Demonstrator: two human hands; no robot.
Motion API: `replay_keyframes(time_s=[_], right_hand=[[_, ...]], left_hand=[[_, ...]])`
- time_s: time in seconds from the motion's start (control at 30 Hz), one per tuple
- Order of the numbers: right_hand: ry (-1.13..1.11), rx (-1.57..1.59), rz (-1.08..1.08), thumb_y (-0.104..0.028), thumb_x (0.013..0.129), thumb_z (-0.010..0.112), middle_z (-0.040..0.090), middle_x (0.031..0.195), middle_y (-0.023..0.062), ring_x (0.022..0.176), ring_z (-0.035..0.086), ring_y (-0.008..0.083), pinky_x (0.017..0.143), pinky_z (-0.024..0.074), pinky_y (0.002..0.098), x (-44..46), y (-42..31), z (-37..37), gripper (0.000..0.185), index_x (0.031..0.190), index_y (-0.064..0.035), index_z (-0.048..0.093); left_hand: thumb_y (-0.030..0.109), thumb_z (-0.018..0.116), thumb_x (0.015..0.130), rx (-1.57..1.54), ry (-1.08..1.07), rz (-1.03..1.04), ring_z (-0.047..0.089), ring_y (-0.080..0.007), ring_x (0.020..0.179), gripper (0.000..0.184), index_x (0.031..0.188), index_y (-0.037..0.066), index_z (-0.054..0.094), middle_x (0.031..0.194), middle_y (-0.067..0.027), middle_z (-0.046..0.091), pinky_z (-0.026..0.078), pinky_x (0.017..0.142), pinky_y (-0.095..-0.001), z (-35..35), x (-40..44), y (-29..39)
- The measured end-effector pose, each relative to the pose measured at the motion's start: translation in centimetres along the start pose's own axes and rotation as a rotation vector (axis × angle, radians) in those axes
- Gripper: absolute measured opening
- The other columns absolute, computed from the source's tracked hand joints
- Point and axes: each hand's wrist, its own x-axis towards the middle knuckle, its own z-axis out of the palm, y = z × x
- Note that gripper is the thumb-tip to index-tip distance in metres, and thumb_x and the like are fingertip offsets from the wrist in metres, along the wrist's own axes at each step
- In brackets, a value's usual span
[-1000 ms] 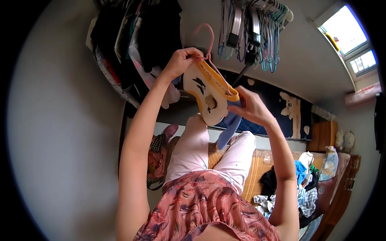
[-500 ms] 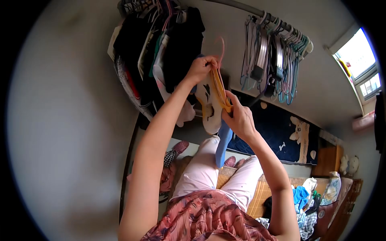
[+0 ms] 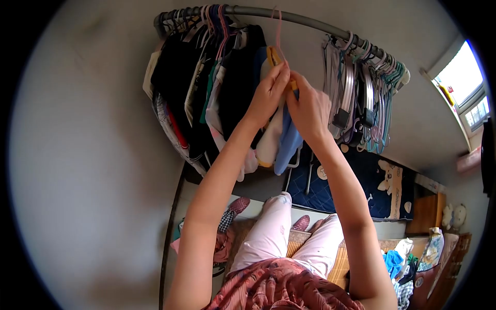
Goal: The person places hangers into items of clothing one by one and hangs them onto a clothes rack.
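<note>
A white shirt (image 3: 270,142) with yellow trim and a blue sleeve (image 3: 290,147) hangs from a pink clothes hanger (image 3: 279,39). The hanger's hook reaches the metal rail (image 3: 305,21); whether it bears the weight cannot be made out. My left hand (image 3: 269,94) pinches the shirt near its yellow collar, just below the hook. Close beside it, my right hand (image 3: 309,106) is closed on the shirt's other shoulder, with a bit of yellow trim showing at the fingertips. The hands hide most of the hanger's shoulders.
Dark and light clothes (image 3: 240,82) hang along the rail to the left. Several bare hangers (image 3: 361,98) crowd its right end. Below lies a dark blue quilted mat (image 3: 351,181). A clothes pile (image 3: 400,268) sits at lower right, beside a wooden box (image 3: 426,213).
Both hands have risen with the shirt and come closer together. The pink hook has gone up from below the rail to the rail itself.
</note>
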Motion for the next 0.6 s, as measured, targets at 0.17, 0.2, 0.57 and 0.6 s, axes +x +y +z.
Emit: replay_keyframes(time_s=[0.17, 0.2, 0.57, 0.6], right_hand=[[-0.001, -0.07, 0.085, -0.019, 0.082, 0.059, 0.065, 0.072, 0.0165, 0.068, 0.063, 0.0375, 0.062, 0.0479, 0.0466, 2.8, -0.4, 2.2, 0.034, 0.115, -0.0124, 0.058], [-0.015, -0.079, 0.068, -0.019, 0.082, 0.059, 0.065, 0.073, 0.0165, 0.069, 0.063, 0.0379, 0.062, 0.0481, 0.0469, 3.1, -0.2, 3.2, 0.036, 0.117, -0.0119, 0.057], [-0.167, 0.131, -0.132, -0.011, 0.083, 0.052, 0.064, 0.072, 0.0204, 0.068, 0.062, 0.0394, 0.059, 0.0478, 0.0472, 4.4, -0.4, 11.3, 0.041, 0.121, 0.0009, 0.045], [-0.178, 0.141, -0.14, -0.011, 0.083, 0.052, 0.064, 0.072, 0.0204, 0.069, 0.062, 0.0394, 0.059, 0.0479, 0.0473, 4.7, -0.6, 11.6, 0.042, 0.122, 0.0011, 0.045]], left_hand=[[0.034, 0.043, 0.099, -0.032, 0.038, 0.021, 0.049, -0.0152, 0.115, 0.047, 0.132, 0.001, 0.047, 0.124, -0.0075, 0.054, 0.036, 0.099, -0.0266, -1.1, 1.7, -0.8], [0.034, 0.044, 0.099, -0.064, 0.058, 0.0, 0.049, -0.0147, 0.115, 0.046, 0.131, 0.001, 0.048, 0.124, -0.0074, 0.054, 0.036, 0.099, -0.0263, -1.6, 1.9, -1.5], [0.025, 0.048, 0.097, 0.288, 0.443, 0.154, 0.057, -0.0246, 0.111, 0.039, 0.122, -0.003, 0.053, 0.12, -0.0186, 0.059, 0.042, 0.094, -0.0298, -5.0, 0.2, -3.1], [0.026, 0.048, 0.097, 0.342, 0.466, 0.181, 0.057, -0.0251, 0.11, 0.039, 0.121, -0.003, 0.053, 0.119, -0.0187, 0.059, 0.042, 0.094, -0.0298, -5.3, 0.0, -2.9]])
